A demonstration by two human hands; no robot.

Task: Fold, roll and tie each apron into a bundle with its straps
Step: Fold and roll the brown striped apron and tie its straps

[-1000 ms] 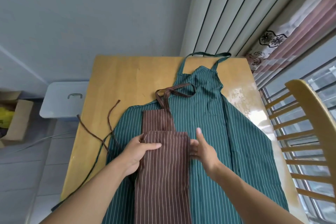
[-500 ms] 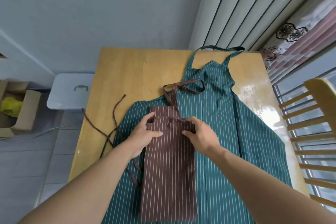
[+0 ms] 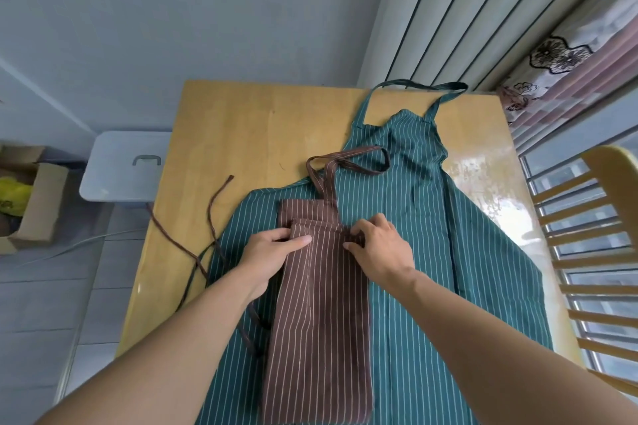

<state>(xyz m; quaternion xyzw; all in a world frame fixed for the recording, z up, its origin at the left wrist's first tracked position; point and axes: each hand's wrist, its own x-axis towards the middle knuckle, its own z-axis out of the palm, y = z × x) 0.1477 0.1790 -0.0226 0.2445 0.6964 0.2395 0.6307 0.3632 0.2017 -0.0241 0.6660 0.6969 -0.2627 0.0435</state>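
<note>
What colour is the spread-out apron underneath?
Green apron with thin white stripes, head view.

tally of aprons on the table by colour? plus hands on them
Brown striped apron: 1, folded into a long strip, lying on the green one
Green striped apron: 1, spread flat on the table
Hands: 2, left hand and right hand, both at the far fold of the brown striped apron
Total: 2 aprons, 2 hands

No readable text

No letters, labels, brands or numbers can be read on anything in the picture.
</note>
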